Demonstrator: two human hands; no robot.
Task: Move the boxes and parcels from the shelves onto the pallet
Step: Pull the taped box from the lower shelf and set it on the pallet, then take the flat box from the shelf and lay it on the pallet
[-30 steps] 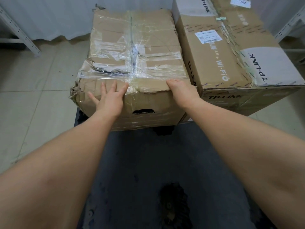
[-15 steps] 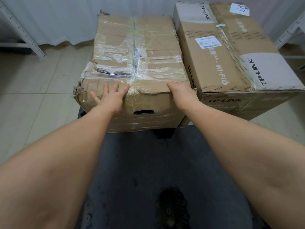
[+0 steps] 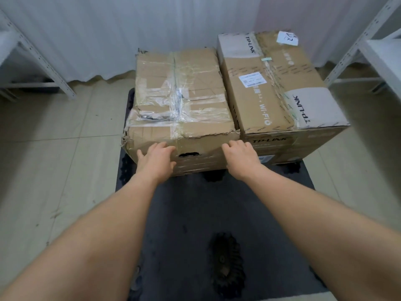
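Observation:
A worn brown box (image 3: 180, 101), wrapped in clear tape with a torn front rim and a hand hole, sits on the dark grey pallet (image 3: 217, 205). Close against its right side stands a larger TP-LINK box (image 3: 273, 88) with white labels. My left hand (image 3: 155, 158) rests flat against the worn box's front face, left of the hand hole. My right hand (image 3: 239, 155) touches the same face near its right corner, fingers loosely bent. Neither hand grips anything.
Pale metal shelf frames stand at the far left (image 3: 32, 61) and far right (image 3: 368, 40). A white curtain (image 3: 130, 29) hangs behind the boxes. Beige tiled floor (image 3: 54, 148) surrounds the pallet, whose near half has dark round holes (image 3: 226, 263).
The boxes now lie farther from me and more of the pallet shows. Both hands have slid from the worn box's top front edge down onto its front face.

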